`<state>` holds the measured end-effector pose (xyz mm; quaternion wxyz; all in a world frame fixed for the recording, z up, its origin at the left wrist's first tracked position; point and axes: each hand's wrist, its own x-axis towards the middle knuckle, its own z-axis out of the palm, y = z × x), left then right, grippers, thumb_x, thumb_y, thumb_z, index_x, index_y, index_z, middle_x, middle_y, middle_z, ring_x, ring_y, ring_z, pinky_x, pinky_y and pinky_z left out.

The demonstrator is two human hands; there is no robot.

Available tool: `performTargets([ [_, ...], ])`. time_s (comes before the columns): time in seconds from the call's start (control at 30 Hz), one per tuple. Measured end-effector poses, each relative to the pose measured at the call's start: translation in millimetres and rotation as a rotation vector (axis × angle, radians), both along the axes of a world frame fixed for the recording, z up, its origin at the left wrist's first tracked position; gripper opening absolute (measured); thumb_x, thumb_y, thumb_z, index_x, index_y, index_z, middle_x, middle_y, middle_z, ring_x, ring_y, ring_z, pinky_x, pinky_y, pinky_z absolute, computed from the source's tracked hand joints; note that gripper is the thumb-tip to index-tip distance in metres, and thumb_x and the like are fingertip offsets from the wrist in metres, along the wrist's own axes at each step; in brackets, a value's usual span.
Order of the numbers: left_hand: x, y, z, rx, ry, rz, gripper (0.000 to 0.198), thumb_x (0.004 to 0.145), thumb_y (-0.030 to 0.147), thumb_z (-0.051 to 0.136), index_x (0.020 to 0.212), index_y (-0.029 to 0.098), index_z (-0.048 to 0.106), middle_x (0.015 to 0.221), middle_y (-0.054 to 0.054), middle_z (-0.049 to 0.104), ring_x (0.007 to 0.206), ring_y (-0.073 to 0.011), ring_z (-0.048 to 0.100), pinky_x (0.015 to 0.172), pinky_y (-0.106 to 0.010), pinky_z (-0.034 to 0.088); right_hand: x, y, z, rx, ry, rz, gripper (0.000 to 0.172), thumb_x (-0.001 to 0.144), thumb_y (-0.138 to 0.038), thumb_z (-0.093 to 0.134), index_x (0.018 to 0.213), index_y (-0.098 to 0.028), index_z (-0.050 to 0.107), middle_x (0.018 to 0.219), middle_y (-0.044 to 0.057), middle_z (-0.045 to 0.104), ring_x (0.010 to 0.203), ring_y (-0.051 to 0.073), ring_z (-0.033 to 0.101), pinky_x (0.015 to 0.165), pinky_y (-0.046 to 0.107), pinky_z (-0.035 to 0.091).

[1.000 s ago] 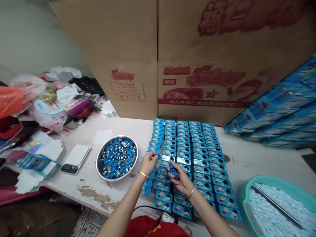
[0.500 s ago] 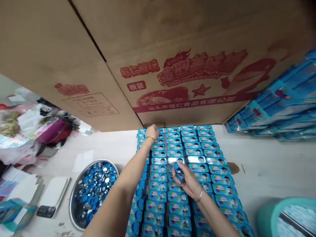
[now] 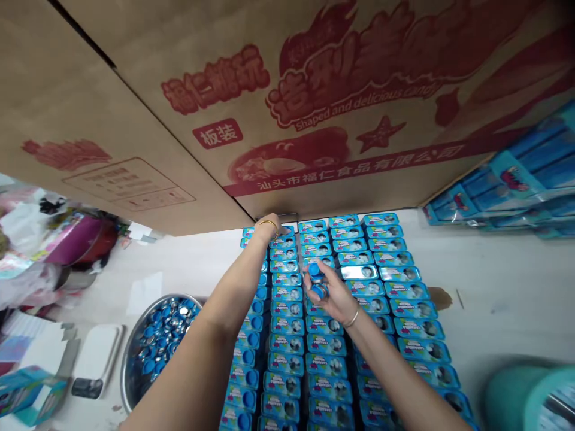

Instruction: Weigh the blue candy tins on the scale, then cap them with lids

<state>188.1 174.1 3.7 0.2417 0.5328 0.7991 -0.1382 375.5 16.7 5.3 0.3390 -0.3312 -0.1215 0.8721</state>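
Note:
Several rows of small blue printed boxes (image 3: 287, 326) lie before me, each with a round opening at one end. In the leftmost row the openings hold blue discs. At the far end of the two left rows, my left hand (image 3: 269, 224) reaches down onto the boxes, a bracelet at its wrist; its fingers are mostly hidden. Over the middle rows my right hand (image 3: 335, 293) is closed around round blue caps with silver sides, one blue cap (image 3: 315, 270) at the fingertips and another below it. A metal bowl (image 3: 128, 365) at left holds many more such caps.
A big printed cardboard carton (image 3: 287, 120) stands right behind the rows. Stacked blue packages (image 3: 516, 185) are at right, a teal bucket (image 3: 507, 395) at lower right. Left are a white scale (image 3: 96, 356), a blue carton (image 3: 27, 392) and a purple basin (image 3: 74, 239) among bags.
My view has shifted closer to the carton. My left hand stays at the far end of the left rows, its wrist now bent over more. My right hand still holds the caps.

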Motion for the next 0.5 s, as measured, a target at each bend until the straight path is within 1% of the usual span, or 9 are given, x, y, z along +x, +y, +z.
performTargets([
  [0.1,10.4,-16.7,15.0,0.112,-0.026,-0.011,0.042,0.059,0.041,0.078,0.087,0.012,0.070,0.099,-0.020,0.068,0.097,-0.0319,0.064,0.079,-0.034,0.049,-0.6,3.4,-0.3,-0.010,0.031,0.016,0.036,0.078,-0.053,0.058,0.085,-0.018,0.057,0.057,-0.002,0.057,0.035,0.008,0.042,0.032,0.019,0.019],
  [0.13,14.9,-26.7,20.2,0.163,-0.048,-0.022,0.038,0.064,0.040,0.075,0.089,0.012,0.069,0.100,-0.019,0.068,0.097,-0.0298,0.064,0.080,-0.033,0.049,-0.4,3.9,-0.3,-0.007,0.033,0.016,0.037,0.078,-0.054,0.058,0.084,-0.018,0.057,0.057,-0.003,0.056,0.035,0.007,0.041,0.032,0.019,0.019],
  [0.2,23.8,-52.7,28.1,0.249,-0.132,-0.065,0.032,0.075,0.040,0.066,0.098,0.017,0.067,0.097,-0.012,0.068,0.092,-0.0220,0.064,0.079,-0.028,0.048,-0.5,4.7,-0.3,-0.002,0.033,0.012,0.038,0.078,-0.055,0.057,0.084,-0.018,0.058,0.057,-0.003,0.055,0.035,0.006,0.040,0.032,0.018,0.018],
  [0.27,31.3,-83.4,31.1,0.330,-0.381,-0.144,0.031,0.078,0.037,0.064,0.104,0.021,0.064,0.093,-0.004,0.068,0.083,-0.0150,0.063,0.076,-0.024,0.048,-2.8,5.3,-0.2,0.001,0.026,0.009,0.038,0.077,-0.055,0.058,0.082,-0.018,0.057,0.057,-0.003,0.055,0.034,0.006,0.040,0.032,0.018,0.019],
  [0.33,35.8,-112.1,29.4,0.430,-0.710,-0.202,0.026,0.074,0.032,0.067,0.096,0.020,0.066,0.088,-0.002,0.065,0.079,-0.0126,0.061,0.075,-0.023,0.048,-7.5,6.1,0.0,0.004,0.011,0.010,0.037,0.076,-0.055,0.060,0.078,-0.018,0.055,0.056,-0.003,0.056,0.034,0.007,0.041,0.031,0.018,0.019],
  [0.37,36.7,-123.4,27.4,0.488,-0.834,-0.196,0.020,0.073,0.030,0.068,0.088,0.018,0.066,0.086,-0.002,0.064,0.079,-0.0128,0.060,0.075,-0.023,0.048,-10.4,6.5,0.1,0.006,0.001,0.010,0.037,0.075,-0.055,0.060,0.076,-0.019,0.054,0.056,-0.002,0.056,0.034,0.007,0.042,0.031,0.018,0.018],
  [0.4,36.5,-131.5,25.1,0.542,-0.904,-0.164,0.014,0.073,0.028,0.067,0.080,0.016,0.065,0.084,-0.002,0.062,0.079,-0.0132,0.059,0.075,-0.024,0.048,-13.3,6.9,0.2,0.006,-0.012,0.009,0.037,0.075,-0.055,0.061,0.075,-0.019,0.053,0.055,-0.002,0.056,0.034,0.008,0.043,0.031,0.018,0.017],
  [0.47,33.0,-137.0,20.4,0.604,-0.870,-0.055,0.010,0.076,0.026,0.061,0.074,0.016,0.061,0.079,-0.002,0.060,0.075,-0.0126,0.058,0.072,-0.024,0.047,-18.0,7.8,0.2,0.005,-0.038,0.002,0.038,0.074,-0.055,0.062,0.076,-0.019,0.053,0.054,-0.003,0.055,0.034,0.008,0.044,0.031,0.017,0.017],
  [0.5,30.1,-134.6,18.4,0.603,-0.784,-0.011,0.010,0.078,0.025,0.058,0.075,0.016,0.059,0.076,-0.001,0.060,0.071,-0.0119,0.057,0.068,-0.023,0.047,-19.5,8.2,0.0,0.003,-0.049,-0.003,0.038,0.074,-0.056,0.062,0.078,-0.019,0.054,0.054,-0.003,0.055,0.034,0.008,0.044,0.031,0.017,0.017],
])
